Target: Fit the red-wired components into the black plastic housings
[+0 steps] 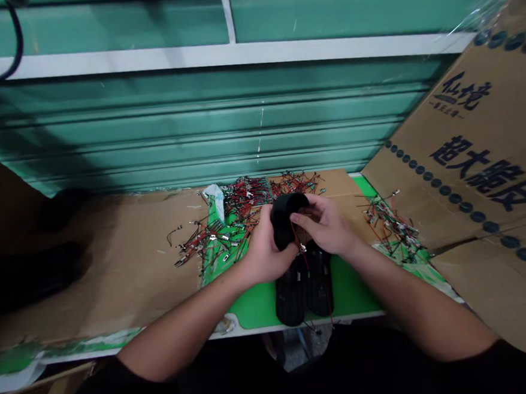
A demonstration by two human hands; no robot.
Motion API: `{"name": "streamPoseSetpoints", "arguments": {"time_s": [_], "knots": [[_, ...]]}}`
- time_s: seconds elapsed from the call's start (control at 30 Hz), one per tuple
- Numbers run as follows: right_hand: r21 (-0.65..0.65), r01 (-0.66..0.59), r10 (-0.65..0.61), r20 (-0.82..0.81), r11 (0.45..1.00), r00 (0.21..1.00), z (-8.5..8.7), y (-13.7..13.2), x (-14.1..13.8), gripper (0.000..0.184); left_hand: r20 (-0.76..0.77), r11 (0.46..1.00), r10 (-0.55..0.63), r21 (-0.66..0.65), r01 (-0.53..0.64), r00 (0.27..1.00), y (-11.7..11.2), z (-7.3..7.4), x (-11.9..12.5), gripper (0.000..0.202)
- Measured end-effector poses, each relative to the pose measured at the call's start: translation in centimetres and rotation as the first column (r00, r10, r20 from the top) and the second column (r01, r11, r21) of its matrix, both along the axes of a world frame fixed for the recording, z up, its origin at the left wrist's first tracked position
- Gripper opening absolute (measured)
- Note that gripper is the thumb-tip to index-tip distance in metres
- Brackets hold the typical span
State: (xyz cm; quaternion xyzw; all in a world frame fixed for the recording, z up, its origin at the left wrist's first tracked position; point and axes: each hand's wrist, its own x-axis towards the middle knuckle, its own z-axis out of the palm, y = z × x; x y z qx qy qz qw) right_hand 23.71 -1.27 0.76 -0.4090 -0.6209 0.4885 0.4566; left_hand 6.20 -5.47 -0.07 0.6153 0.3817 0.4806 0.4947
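Observation:
Both hands hold a black, hollow, curved piece above the middle of the table; its exact kind cannot be told. My left hand wraps around its left side and underside. On the right, my right hand grips its rim, with the thumb at the opening. A thin red wire with a small light-coloured end hangs from the piece near the thumbs. Two similar long black pieces lie side by side just below the hands, with thin wires across them. The fingertips behind the held piece are hidden.
Bundled red and black wires with small parts lie at the back. Loose ones spread left and right. Cardboard covers the left table. Dark objects stand far left, a large carton right, a green wall behind.

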Motion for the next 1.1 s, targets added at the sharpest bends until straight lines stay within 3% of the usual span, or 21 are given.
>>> {"name": "streamPoseSetpoints", "arguments": {"time_s": [0.13,0.37,0.47,0.57,0.7,0.87,0.97,1.1], "knots": [[-0.022,-0.032,0.032,0.001,0.999,0.999,0.5,0.3,0.5,0.039,0.135,0.993,-0.05,-0.102,0.064,0.99,0.1,0.7,-0.2,0.064],[0.017,-0.032,0.033,-0.056,0.999,0.998,1.4,0.2,1.3,0.052,0.206,0.972,-0.108,-0.185,0.147,0.973,0.2,1.0,-0.4,0.063],[0.044,0.018,-0.017,-0.038,0.999,0.999,1.9,0.2,2.0,0.049,0.226,0.956,-0.188,-0.18,0.231,0.956,0.5,1.0,-0.8,0.043],[0.031,-0.007,0.007,0.0,1.0,1.0,2.3,0.3,3.1,0.041,0.14,0.973,-0.167,-0.134,0.186,0.976,1.2,0.9,-1.4,0.029],[-0.051,-0.142,0.148,0.144,0.988,0.978,2.9,1.3,5.4,0.035,-0.043,1.0,0.022,-0.021,-0.023,0.999,2.0,0.5,-1.7,0.025],[-0.176,-0.06,0.126,0.395,0.983,0.91,4.1,2.7,9.6,0.027,-0.287,0.983,0.156,0.142,-0.119,0.945,2.3,-0.2,-1.7,0.015],[-0.343,-0.059,0.241,0.516,0.937,0.822,4.3,3.0,11.8,0.03,-0.359,0.967,0.199,0.222,-0.123,0.912,2.4,-0.4,-1.8,0.01],[-0.536,-0.149,0.475,0.543,0.831,0.693,4.0,3.0,13.2,0.05,-0.417,0.959,0.234,0.249,-0.137,0.878,2.7,-0.3,-2.1,0.009]]}}
